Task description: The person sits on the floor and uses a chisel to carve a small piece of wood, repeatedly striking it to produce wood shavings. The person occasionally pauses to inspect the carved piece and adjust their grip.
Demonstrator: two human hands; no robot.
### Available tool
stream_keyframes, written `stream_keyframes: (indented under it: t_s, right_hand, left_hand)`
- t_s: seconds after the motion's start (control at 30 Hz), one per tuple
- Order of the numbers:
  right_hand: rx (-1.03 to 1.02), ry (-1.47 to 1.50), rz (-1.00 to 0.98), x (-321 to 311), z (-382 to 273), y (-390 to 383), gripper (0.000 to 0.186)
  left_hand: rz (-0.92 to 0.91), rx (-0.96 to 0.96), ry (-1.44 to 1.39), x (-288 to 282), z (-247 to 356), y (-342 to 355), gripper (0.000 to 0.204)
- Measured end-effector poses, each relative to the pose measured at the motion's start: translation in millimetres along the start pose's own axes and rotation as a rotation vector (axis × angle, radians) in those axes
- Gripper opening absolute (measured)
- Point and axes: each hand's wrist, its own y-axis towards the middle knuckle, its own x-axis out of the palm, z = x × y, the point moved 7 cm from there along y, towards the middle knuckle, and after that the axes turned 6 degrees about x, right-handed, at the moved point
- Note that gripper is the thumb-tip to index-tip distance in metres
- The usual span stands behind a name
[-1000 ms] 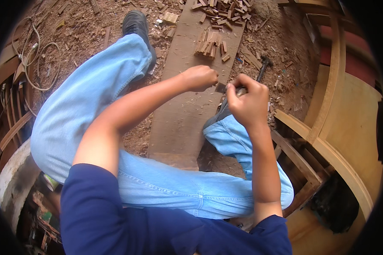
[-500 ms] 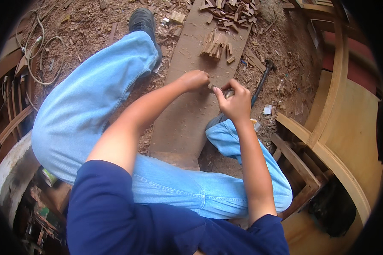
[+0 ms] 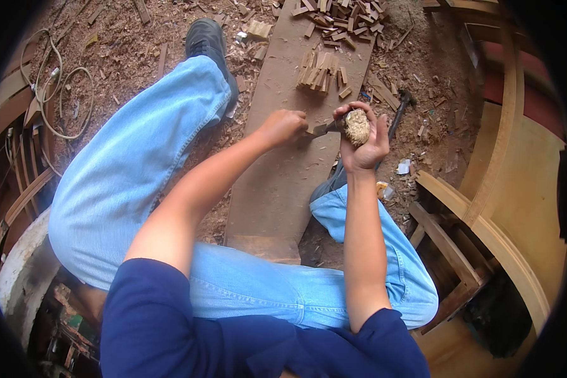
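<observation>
My right hand (image 3: pixel 370 146) is wrapped round a chisel (image 3: pixel 357 128) whose pale wooden handle end is frayed and faces up at me. Its dark blade points left, the tip close by the fingers of my left hand (image 3: pixel 285 128). That left hand is closed above the plank, and whatever it pinches is hidden by its fingers. Under both hands runs a long brown wooden plank (image 3: pixel 268 189) between my legs. Just beyond them on the plank stands a cluster of small cut wood pieces (image 3: pixel 317 72), with a few loose ones beside it.
A heap of small wood pieces (image 3: pixel 346 22) covers the plank's far end. To the right a hammer (image 3: pixel 400 113) lies on the shaving-strewn ground. Wooden furniture frames (image 3: pixel 498 138) stand at the right. A coiled cable (image 3: pixel 66 135) lies at the far left.
My right hand has turned over, palm upward, so the chisel's frayed handle end now shows. The left hand stays nearly in place, still closed.
</observation>
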Motion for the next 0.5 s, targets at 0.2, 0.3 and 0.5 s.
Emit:
stream_keyframes:
  t_s: [0.2, 0.3, 0.5]
  right_hand:
    - [-0.054, -0.094, -0.118, 7.1, 19.2, 0.5, 0.047]
    - [-0.040, -0.231, -0.182, 13.3, 15.8, -1.0, 0.051]
    - [-0.182, -0.159, 0.008, 14.2, 10.3, -3.6, 0.052]
  left_hand:
    - [0.019, -0.014, -0.014, 4.8, -1.8, -3.5, 0.013]
    - [0.053, -0.030, -0.051, 5.2, -4.9, -2.2, 0.013]
    - [0.198, -0.069, -0.064, -3.5, -5.9, -4.3, 0.009]
